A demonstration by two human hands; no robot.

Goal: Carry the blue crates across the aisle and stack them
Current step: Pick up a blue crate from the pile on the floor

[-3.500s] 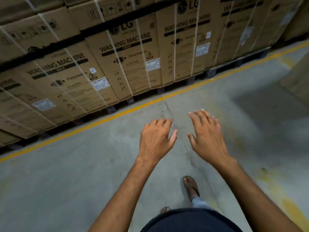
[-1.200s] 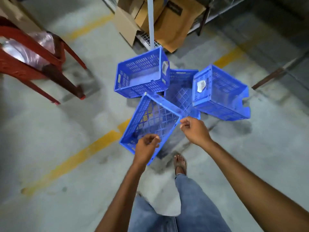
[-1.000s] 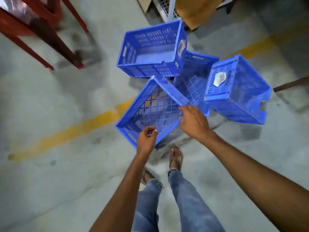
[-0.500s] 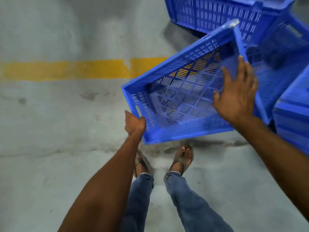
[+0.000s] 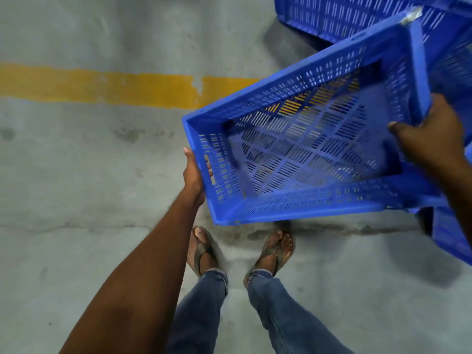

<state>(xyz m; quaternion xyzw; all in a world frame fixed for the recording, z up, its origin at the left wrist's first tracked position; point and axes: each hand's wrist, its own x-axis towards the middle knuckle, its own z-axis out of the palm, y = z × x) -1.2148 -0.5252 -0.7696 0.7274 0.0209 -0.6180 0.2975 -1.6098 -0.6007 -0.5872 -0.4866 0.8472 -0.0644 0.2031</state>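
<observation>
— So, why have you got the blue crate [image 5: 314,139] tilted like that, open side up toward you?

— Likely because you took it by opposite ends; your left hand [image 5: 195,172] is closed over the short wall nearest the yellow floor line [image 5: 102,85], thumb inside through the rim, fingers under; your right hand [image 5: 429,139] is clamped on the far end rim, on the side away from that line.

— And where does the crate sit?

— Off the floor, above your sandalled feet [image 5: 204,249], partly over the line; it looks empty, so light to lift.

— The other crates [image 5: 344,19]?

— Beyond it, farther from the line; probably awaiting their turn; none stacked yet.
</observation>
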